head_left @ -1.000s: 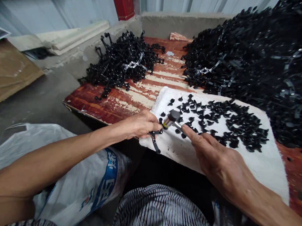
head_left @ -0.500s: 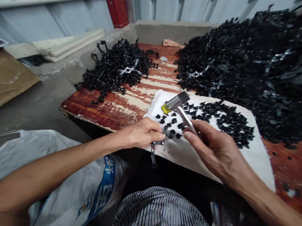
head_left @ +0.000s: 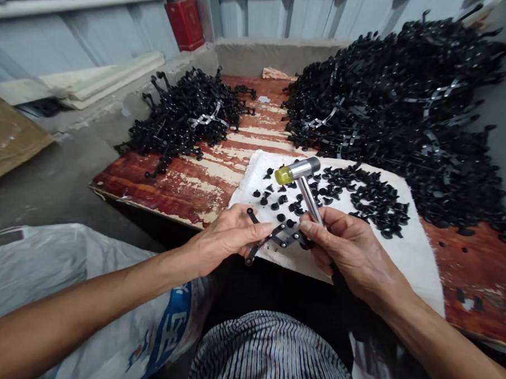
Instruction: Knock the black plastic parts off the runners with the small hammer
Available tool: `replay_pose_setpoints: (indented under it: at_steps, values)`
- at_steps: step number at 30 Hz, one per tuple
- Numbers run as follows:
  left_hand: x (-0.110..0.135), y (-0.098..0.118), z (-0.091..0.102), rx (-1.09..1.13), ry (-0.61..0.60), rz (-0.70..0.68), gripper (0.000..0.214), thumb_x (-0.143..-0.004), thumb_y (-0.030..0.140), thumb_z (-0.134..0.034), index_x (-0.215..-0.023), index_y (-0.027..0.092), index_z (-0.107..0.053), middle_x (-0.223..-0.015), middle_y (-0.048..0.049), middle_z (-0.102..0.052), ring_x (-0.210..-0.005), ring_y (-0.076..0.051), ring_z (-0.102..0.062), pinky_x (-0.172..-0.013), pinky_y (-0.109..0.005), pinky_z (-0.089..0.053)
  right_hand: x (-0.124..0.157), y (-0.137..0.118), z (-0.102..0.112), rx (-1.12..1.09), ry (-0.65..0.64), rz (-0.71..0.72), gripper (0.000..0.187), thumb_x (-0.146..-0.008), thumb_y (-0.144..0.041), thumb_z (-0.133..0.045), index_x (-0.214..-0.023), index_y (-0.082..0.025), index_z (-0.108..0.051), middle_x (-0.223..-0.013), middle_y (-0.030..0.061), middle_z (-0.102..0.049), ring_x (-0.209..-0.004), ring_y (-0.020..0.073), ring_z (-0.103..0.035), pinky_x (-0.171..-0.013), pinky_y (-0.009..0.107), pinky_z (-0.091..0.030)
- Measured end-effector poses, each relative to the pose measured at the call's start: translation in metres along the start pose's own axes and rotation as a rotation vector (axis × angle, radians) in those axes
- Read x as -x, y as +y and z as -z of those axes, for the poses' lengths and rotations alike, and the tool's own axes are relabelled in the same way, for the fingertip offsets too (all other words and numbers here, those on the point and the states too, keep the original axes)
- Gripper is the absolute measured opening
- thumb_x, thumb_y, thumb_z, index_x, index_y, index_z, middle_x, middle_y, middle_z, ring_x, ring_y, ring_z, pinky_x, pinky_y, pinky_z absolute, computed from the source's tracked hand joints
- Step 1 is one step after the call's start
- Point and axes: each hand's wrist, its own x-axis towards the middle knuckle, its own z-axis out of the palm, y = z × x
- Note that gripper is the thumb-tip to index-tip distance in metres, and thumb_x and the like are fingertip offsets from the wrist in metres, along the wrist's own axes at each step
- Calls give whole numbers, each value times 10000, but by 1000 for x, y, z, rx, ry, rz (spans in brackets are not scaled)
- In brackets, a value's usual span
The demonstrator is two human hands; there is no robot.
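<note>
Between thumb and fingers, my left hand (head_left: 227,235) grips a black hinged linkage of riveted bars (head_left: 284,243) over the cloth's near edge. My right hand (head_left: 351,244) is wrapped round the handle of a mallet (head_left: 304,167), whose metal head has a yellow face on the left and a dark one on the right. The right thumb and fingertips also meet the linkage's right end. Under and beyond the hands, small black round caps (head_left: 379,198) lie scattered on a white cloth (head_left: 424,260).
One heap of black linkages (head_left: 183,117) stands at the back left of the worn red board (head_left: 152,188); a larger black heap (head_left: 383,100) fills the right. A red box (head_left: 185,25) stands in the back corner. A white sack (head_left: 113,262) is at the lower left.
The mallet has turned from a tilted, blurred pose to nearly level. My right hand has come closer to the left and now touches the linkage, which has swung up and spread open.
</note>
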Motion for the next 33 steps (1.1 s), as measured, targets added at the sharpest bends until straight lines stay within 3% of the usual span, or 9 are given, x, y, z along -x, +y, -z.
replay_pose_setpoints:
  at_steps: [3,5,8,12,17,22,33]
  values:
    - [0,2,-9,163,-75,71,483,-639,410,-829,-930,156,-539,-800,-5,-616,-636,-124,-627,-472,-217,-479,0,3,-6,20,-41,25,375,-711,-524,-737,-729,-188,-570,-452,-91,-407,-342,52,-309,-325,189,-230]
    - [-2,5,-14,173,-39,76,374,-663,325,-821,-837,152,-539,-699,30,-581,-532,-96,-594,-395,-183,-433,2,4,-8,46,-70,51,366,-740,-535,-706,-755,-190,-585,-448,-87,-419,-343,60,-317,-329,198,-248]
    - [-9,12,-14,152,46,76,229,-756,189,-743,-742,152,-518,-560,71,-509,-369,-35,-451,-310,-138,-305,7,5,-1,111,-13,87,364,-777,-540,-677,-808,-184,-614,-465,-76,-439,-369,66,-335,-351,200,-253]
    - [-23,22,-8,104,124,133,178,-836,78,-641,-714,128,-520,-592,29,-587,-314,20,-332,-294,-111,-183,14,11,17,157,80,67,375,-822,-559,-633,-864,-186,-625,-468,-62,-457,-388,84,-376,-368,205,-284]
    - [-35,25,-5,58,122,187,234,-842,52,-637,-654,117,-514,-550,9,-602,-293,29,-288,-298,-115,-140,19,21,25,101,120,72,401,-798,-585,-654,-864,-191,-621,-692,20,-648,-423,85,-437,-345,206,-334]
    - [-40,25,-6,35,160,229,238,-847,47,-633,-662,127,-505,-548,2,-606,-291,27,-266,-306,-124,-124,21,24,23,174,91,79,411,-842,-575,-603,-948,-180,-642,-509,-31,-533,-413,107,-450,-363,206,-360]
    - [-43,26,-9,20,181,245,259,-858,43,-618,-656,141,-489,-531,4,-596,-279,28,-255,-306,-127,-111,23,25,22,228,69,94,413,-865,-571,-551,-967,-178,-625,-491,-33,-539,-393,107,-442,-368,215,-363]
